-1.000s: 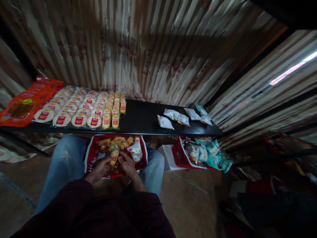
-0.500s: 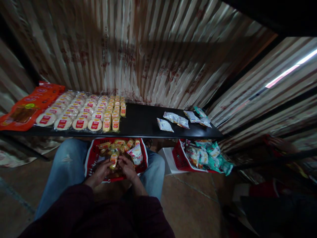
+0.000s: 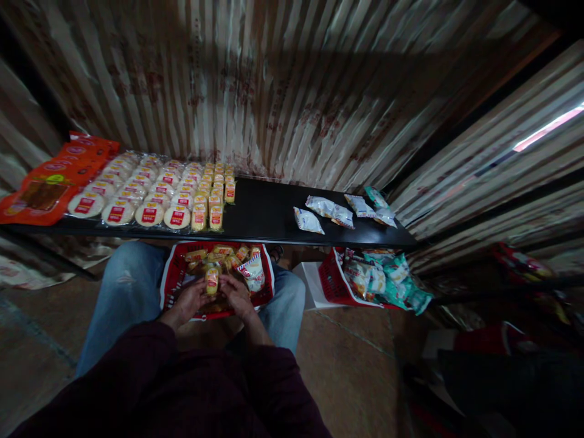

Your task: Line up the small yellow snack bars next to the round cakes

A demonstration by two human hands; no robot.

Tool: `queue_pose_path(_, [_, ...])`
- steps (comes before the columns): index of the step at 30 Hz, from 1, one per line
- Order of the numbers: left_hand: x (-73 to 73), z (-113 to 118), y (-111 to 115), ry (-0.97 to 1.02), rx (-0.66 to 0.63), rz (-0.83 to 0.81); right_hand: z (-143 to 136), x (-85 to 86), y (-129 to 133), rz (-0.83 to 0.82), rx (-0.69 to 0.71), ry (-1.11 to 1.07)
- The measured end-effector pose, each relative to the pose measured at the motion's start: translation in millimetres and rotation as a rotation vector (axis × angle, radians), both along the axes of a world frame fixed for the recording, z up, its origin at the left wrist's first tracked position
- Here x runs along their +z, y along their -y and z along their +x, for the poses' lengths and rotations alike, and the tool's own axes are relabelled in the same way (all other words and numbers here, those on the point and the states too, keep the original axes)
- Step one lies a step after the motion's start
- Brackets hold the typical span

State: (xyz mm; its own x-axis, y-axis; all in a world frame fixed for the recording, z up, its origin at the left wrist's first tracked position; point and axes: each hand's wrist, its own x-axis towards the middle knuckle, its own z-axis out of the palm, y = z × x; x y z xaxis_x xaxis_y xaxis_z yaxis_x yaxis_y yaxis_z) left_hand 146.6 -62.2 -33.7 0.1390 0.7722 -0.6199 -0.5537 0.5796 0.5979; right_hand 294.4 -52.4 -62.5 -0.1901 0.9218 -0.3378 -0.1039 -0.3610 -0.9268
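Between my knees, a red basket holds several small yellow-wrapped packs and a white packet. Over it, my left hand has its fingers closed on a yellow snack pack, which stands upright with its label towards me. At the pack's right side is my right hand, fingers bent and fingertips close to or touching it; what lies under them is hidden. Above the basket, on the black shelf, yellow packs stand in rows beside round white packaged cakes.
An orange bag lies at the shelf's left end. White packets lie towards its right. A second red basket with white and green packets stands on the floor by a white box. Corrugated sheeting hangs behind.
The view has shifted a little. The yellow pack has been raised slightly within the basket and turned more upright, with both hands still around it.
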Motion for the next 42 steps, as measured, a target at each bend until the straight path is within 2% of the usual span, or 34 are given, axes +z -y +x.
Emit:
queue_pose_path(3, [-1.9,0.5,-0.2,-0.007,0.009,-0.005,0.1,0.8,0.1,0.023,-0.001,0.051])
queue_pose_path(8, [-4.9,0.8,-0.5,-0.032,-0.014,0.001,0.3,2.5,1.0,0.036,-0.007,-0.007])
queue_pose_path(23, [-2.2,3.0,-0.1,-0.065,0.015,-0.022,2.0,10.3,1.8,-0.043,-0.028,-0.005])
queue_pose_path(36, [-17.9,0.7,-1.0,-0.099,0.02,0.014,1.4,4.9,0.7,-0.014,-0.034,-0.009])
queue_pose_path(42, [-20.6,0.0,-0.2,-0.07,0.008,0.03,1.5,-0.5,1.1,0.004,-0.047,0.08])
